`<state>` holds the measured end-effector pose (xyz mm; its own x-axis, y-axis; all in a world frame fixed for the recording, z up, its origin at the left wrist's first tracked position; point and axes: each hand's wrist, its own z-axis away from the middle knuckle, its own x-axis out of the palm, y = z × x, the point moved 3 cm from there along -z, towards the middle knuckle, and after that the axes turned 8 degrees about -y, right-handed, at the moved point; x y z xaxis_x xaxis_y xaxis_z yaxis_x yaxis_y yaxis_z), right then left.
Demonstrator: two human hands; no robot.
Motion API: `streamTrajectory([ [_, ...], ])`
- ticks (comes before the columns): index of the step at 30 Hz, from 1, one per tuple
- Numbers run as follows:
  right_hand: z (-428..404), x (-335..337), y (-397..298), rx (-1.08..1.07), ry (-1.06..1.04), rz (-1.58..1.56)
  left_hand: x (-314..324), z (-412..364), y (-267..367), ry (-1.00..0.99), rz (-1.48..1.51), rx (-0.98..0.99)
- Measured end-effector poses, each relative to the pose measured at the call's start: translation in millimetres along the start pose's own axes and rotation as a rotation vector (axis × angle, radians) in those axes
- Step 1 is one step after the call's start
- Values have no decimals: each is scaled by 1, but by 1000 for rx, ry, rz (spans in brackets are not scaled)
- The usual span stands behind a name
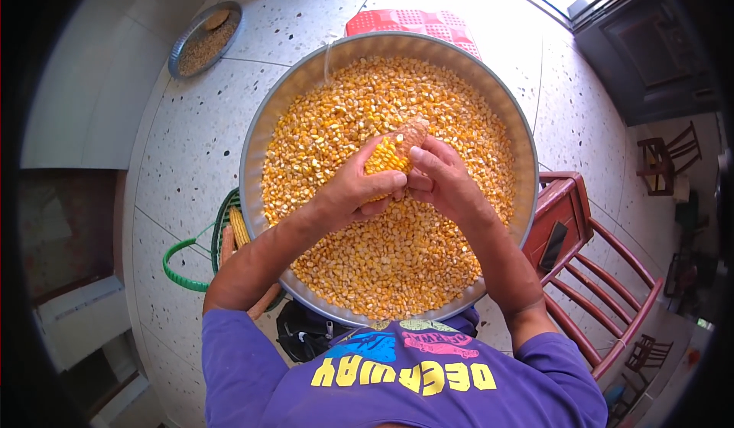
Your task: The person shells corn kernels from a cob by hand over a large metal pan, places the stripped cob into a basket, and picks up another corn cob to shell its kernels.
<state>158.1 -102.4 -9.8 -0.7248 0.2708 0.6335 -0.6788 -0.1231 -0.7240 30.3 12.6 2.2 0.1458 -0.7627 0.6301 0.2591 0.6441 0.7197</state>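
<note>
Both hands are over a large round metal basin [533, 170] filled with loose corn kernels [367, 267]. My left hand [358, 187] is closed around a yellow corn cob [385, 157] that still bears kernels. Touching it, a reddish, stripped corncob [412, 133] points up and to the right, away from my body. The fingers of my right hand [444, 173] are curled at the stripped cob's lower end and against the kernels of the yellow cob. The palm sides of both hands are hidden.
A green basket [186, 282] with cobs stands left of the basin, partly behind my left arm. A red wooden chair [619, 313] holding a dark phone [553, 246] is at right. A red plastic stool [410, 22] shows beyond the basin. A metal tray [241, 27] of grain lies farther left.
</note>
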Motion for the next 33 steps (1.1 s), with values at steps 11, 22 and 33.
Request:
streamTrajectory([
  [11, -1, -2, 4, 1, 112, 186, 5, -6, -6, 158, -257, -83],
  [22, -3, -16, 3, 55, -94, 32, 4, 0, -2, 58, -114, -60],
  [33, 0, 0, -3, 22, 4, 250, -15, -16, -21, 215, -1165, 591],
])
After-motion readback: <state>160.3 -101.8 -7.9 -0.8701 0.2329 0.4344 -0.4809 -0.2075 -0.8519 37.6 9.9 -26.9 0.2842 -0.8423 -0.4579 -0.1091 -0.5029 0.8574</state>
